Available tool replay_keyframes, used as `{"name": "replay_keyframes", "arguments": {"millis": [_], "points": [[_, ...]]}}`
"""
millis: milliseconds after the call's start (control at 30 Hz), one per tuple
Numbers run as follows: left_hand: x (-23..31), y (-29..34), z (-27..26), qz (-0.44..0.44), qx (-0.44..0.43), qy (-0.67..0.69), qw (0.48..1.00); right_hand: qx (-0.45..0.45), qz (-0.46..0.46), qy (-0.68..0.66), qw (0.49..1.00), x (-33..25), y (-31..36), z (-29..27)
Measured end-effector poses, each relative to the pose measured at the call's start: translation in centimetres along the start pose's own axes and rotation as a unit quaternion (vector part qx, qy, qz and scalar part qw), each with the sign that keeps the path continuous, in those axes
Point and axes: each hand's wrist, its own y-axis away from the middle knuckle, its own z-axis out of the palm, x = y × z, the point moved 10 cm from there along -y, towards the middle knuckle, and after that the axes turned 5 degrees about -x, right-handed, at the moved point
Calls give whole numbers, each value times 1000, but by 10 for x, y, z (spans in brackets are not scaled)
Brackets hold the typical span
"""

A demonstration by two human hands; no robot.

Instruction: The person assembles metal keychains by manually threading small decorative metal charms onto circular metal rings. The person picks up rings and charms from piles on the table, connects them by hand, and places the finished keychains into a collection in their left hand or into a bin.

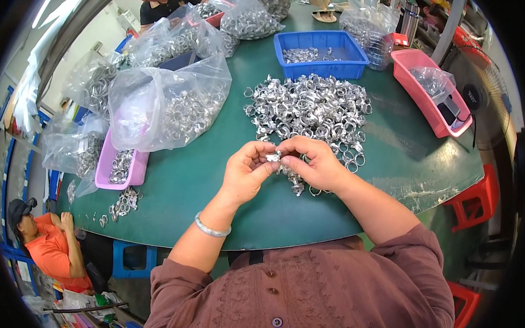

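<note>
One pinched metal piece (272, 157), shiny rings (306, 110)

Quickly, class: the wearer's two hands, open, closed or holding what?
Left hand: closed, pinching a small silvery piece.
Right hand: closed, fingering the same piece.

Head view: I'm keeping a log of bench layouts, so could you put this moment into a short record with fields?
Left hand: fingers pinching a small shiny silver metal piece
Right hand: fingers on the same piece
Near the hands: loose heap of silver metal ring-shaped parts
Beyond the heap: blue rectangular plastic bin, a few silver parts inside
Right side: pink plastic basket holding a clear bag
Left side: lilac plastic basket with silver parts; large clear plastic bag of rings
Surface: dark green tabletop
</note>
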Motion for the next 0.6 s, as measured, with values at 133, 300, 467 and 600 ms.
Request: {"name": "replay_keyframes", "arguments": {"millis": [133,300,467,600], "points": [[-3,3,3,-11,-7,31,999,9,2,22,1000,1,0,-2],[2,4,6,22,21,78,997,33,110,-92,989,22,4,-3],[-12,3,5,-11,12,146,989,56,-77,148,984,-22,1,-9],[-10,2,4,16,9,237,971,54,-126,187,973,-36,0,-2]]}}
